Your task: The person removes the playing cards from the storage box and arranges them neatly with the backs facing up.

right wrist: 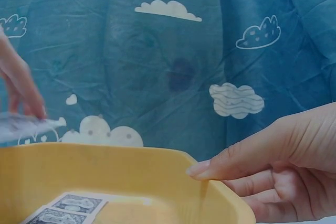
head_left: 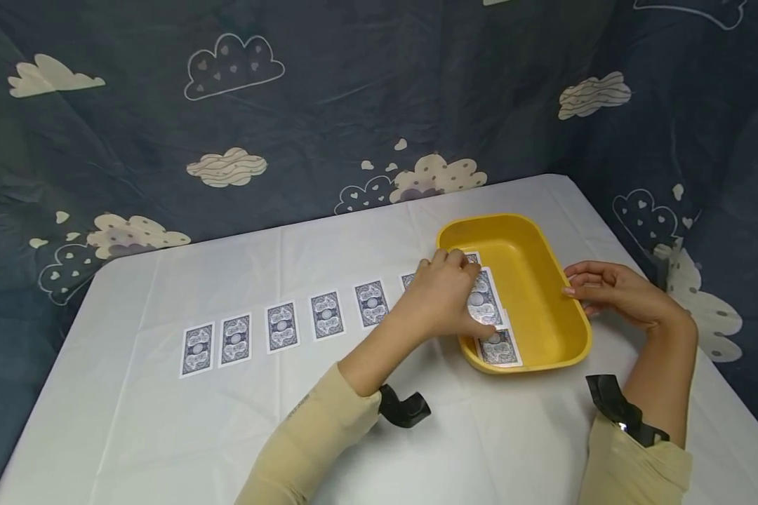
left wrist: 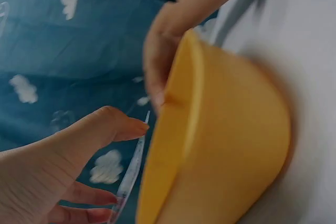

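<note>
Between the thumb and fingers of my left hand (head_left: 441,293) is a playing card (head_left: 485,298), held over the left side of a yellow plastic tub (head_left: 537,280). The left wrist view shows this card (left wrist: 128,177) edge-on, above the tub's rim. Inside the tub lie patterned-back cards (head_left: 500,349), partly covered by the held card and hand; the right wrist view shows some of them (right wrist: 71,211) on the tub floor. My right hand (head_left: 625,291) pinches the tub's right rim, its thumb on the edge in the right wrist view.
On the white-covered table (head_left: 215,435), several face-down cards (head_left: 281,327) form a slanting row left of the tub. One card (head_left: 407,280) at the row's right end is partly hidden behind my left hand. A dark cloud-print cloth (head_left: 328,105) hangs behind the table.
</note>
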Action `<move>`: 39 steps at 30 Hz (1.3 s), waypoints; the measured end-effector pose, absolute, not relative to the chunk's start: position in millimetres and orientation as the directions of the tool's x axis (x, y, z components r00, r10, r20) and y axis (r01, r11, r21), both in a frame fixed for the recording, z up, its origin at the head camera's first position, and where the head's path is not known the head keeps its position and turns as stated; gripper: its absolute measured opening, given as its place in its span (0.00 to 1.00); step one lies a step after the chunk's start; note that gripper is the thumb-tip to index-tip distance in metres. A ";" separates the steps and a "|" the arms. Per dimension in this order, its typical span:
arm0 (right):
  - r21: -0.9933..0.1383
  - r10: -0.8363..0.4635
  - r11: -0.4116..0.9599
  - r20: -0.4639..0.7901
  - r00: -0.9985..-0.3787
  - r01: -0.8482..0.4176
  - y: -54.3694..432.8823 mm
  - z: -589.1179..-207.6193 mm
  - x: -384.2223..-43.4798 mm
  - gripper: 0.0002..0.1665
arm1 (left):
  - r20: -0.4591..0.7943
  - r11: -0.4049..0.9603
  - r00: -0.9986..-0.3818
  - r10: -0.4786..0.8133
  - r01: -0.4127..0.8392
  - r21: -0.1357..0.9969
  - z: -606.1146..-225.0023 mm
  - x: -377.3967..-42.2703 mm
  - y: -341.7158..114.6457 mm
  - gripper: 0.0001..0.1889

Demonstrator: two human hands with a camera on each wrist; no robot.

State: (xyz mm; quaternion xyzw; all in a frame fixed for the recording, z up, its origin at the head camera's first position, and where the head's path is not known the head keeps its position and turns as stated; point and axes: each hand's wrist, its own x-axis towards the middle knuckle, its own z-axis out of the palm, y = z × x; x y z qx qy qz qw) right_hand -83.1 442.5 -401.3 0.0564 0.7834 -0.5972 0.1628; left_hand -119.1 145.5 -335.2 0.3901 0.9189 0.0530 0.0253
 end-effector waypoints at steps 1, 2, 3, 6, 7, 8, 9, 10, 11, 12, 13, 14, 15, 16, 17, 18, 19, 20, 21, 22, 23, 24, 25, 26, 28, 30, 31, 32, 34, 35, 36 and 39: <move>-0.916 -0.104 0.282 -0.326 -0.940 0.287 442.5 -401.0 -82.7 0.13 | 0.000 0.699 -0.705 0.709 0.703 0.131 -333.0 -120.5 138.3 0.47; -0.914 -0.102 0.281 -0.330 -0.938 0.291 442.7 -400.9 -82.4 0.12 | 0.004 0.708 -0.716 0.699 0.692 0.144 -330.8 -121.6 130.9 0.48; -0.914 -0.101 0.282 -0.331 -0.938 0.292 443.0 -400.8 -82.1 0.12 | 0.010 0.715 -0.725 0.688 0.681 0.156 -329.1 -122.6 123.3 0.48; -0.912 -0.102 0.285 -0.335 -0.937 0.295 444.5 -400.9 -81.5 0.13 | 0.020 0.737 -0.751 0.660 0.652 0.179 -325.9 -124.3 102.1 0.48; -0.912 -0.103 0.287 -0.334 -0.937 0.294 445.3 -401.3 -81.3 0.12 | 0.019 0.746 -0.761 0.648 0.640 0.182 -325.2 -124.4 96.1 0.48; -0.912 -0.104 0.289 -0.334 -0.937 0.292 446.0 -401.7 -81.1 0.12 | 0.022 0.753 -0.768 0.641 0.634 0.176 -324.6 -124.1 90.4 0.48; -0.911 -0.106 0.293 -0.334 -0.937 0.292 446.6 -401.9 -80.8 0.12 | 0.026 0.759 -0.773 0.634 0.628 0.171 -324.6 -123.7 85.4 0.47; -0.909 -0.104 0.295 -0.338 -0.936 0.295 447.1 -402.0 -80.5 0.12 | 0.027 0.764 -0.777 0.629 0.625 0.164 -324.6 -122.9 81.1 0.47; -0.907 -0.102 0.298 -0.339 -0.935 0.296 447.6 -402.1 -80.2 0.12 | 0.030 0.766 -0.778 0.627 0.623 0.159 -325.0 -121.9 77.6 0.47; -0.907 -0.099 0.300 -0.339 -0.936 0.296 447.8 -402.1 -79.8 0.11 | 0.033 0.765 -0.777 0.628 0.625 0.153 -325.7 -120.8 74.6 0.47; -0.908 -0.099 0.299 -0.336 -0.937 0.294 448.1 -402.2 -79.4 0.11 | 0.036 0.765 -0.777 0.629 0.626 0.150 -326.4 -119.3 72.0 0.47; -0.909 -0.100 0.297 -0.333 -0.938 0.291 448.3 -402.3 -79.2 0.11 | 0.038 0.764 -0.775 0.630 0.628 0.145 -327.3 -117.7 69.9 0.46; -0.911 -0.101 0.294 -0.329 -0.939 0.288 448.5 -402.3 -79.0 0.11 | 0.040 0.762 -0.773 0.633 0.631 0.145 -328.6 -116.0 68.4 0.46; -0.914 -0.103 0.291 -0.325 -0.940 0.285 448.6 -402.5 -78.9 0.11 | 0.042 0.759 -0.771 0.636 0.634 0.144 -330.0 -114.2 67.3 0.46; -0.916 -0.107 0.289 -0.320 -0.941 0.279 448.6 -402.6 -78.8 0.11 | 0.044 0.757 -0.768 0.639 0.638 0.144 -332.0 -112.4 66.4 0.46; -0.918 -0.111 0.286 -0.317 -0.942 0.275 448.5 -402.8 -78.8 0.11 | 0.043 0.751 -0.763 0.645 0.644 0.145 -334.5 -110.4 65.9 0.45; -0.919 -0.115 0.286 -0.314 -0.943 0.271 448.5 -403.1 -78.8 0.11 | 0.038 0.744 -0.756 0.654 0.651 0.148 -337.7 -108.0 65.8 0.45; -0.919 -0.119 0.289 -0.312 -0.943 0.268 448.5 -403.3 -78.8 0.11 | 0.030 0.735 -0.746 0.665 0.661 0.149 -341.7 -105.6 66.2 0.45; -0.919 -0.121 0.291 -0.311 -0.943 0.266 448.5 -403.3 -78.8 0.10 | 0.020 0.725 -0.736 0.677 0.671 0.151 -346.8 -103.2 66.8 0.45; -0.918 -0.121 0.293 -0.312 -0.942 0.266 448.4 -403.4 -78.8 0.10 | 0.009 0.715 -0.725 0.689 0.682 0.152 -352.4 -100.7 67.6 0.45; -0.917 -0.119 0.296 -0.314 -0.942 0.269 448.1 -403.4 -79.0 0.10 | -0.002 0.706 -0.715 0.699 0.691 0.155 -358.6 -97.9 68.6 0.45; -0.916 -0.120 0.295 -0.317 -0.941 0.271 447.9 -403.2 -79.2 0.11 | -0.012 0.696 -0.703 0.711 0.701 0.155 -365.1 -95.2 69.8 0.44; -0.915 -0.118 0.298 -0.320 -0.940 0.274 447.3 -403.2 -79.7 0.11 | -0.018 0.689 -0.696 0.718 0.708 0.156 -371.6 -92.6 71.1 0.44; -0.914 -0.120 0.300 -0.320 -0.940 0.273 446.6 -403.0 -80.3 0.11 | -0.020 0.685 -0.691 0.722 0.711 0.158 -377.8 -90.4 72.4 0.44; -0.915 -0.123 0.298 -0.319 -0.940 0.271 445.2 -402.8 -81.6 0.12 | -0.016 0.682 -0.689 0.725 0.714 0.156 -389.0 -86.4 74.7 0.44; -0.918 -0.132 0.295 -0.313 -0.941 0.264 444.0 -402.4 -82.7 0.12 | -0.005 0.682 -0.690 0.724 0.714 0.156 -398.1 -83.3 77.1 0.43; -0.919 -0.135 0.297 -0.310 -0.941 0.260 443.2 -402.4 -83.3 0.11 | 0.003 0.684 -0.693 0.721 0.712 0.157 -401.9 -82.0 78.2 0.43; -0.920 -0.137 0.296 -0.308 -0.941 0.258 443.1 -402.3 -83.1 0.11 | 0.009 0.687 -0.696 0.718 0.710 0.155 -405.2 -80.6 79.9 0.43; -0.919 -0.135 0.296 -0.309 -0.941 0.259 443.0 -402.2 -82.9 0.11 | 0.025 0.690 -0.700 0.714 0.709 0.142 -410.4 -78.6 82.8 0.42; -0.919 -0.135 0.298 -0.310 -0.941 0.259 442.8 -402.1 -82.8 0.11 | 0.033 0.694 -0.703 0.710 0.708 0.134 -412.2 -77.8 84.1 0.42; -0.918 -0.134 0.301 -0.310 -0.941 0.260 442.6 -402.0 -82.8 0.12 | 0.040 0.697 -0.706 0.707 0.706 0.126 -413.8 -77.1 85.3 0.41; -0.917 -0.128 0.301 -0.312 -0.942 0.263 442.3 -401.8 -82.9 0.12 | 0.051 0.705 -0.713 0.699 0.700 0.113 -417.0 -76.8 88.1 0.41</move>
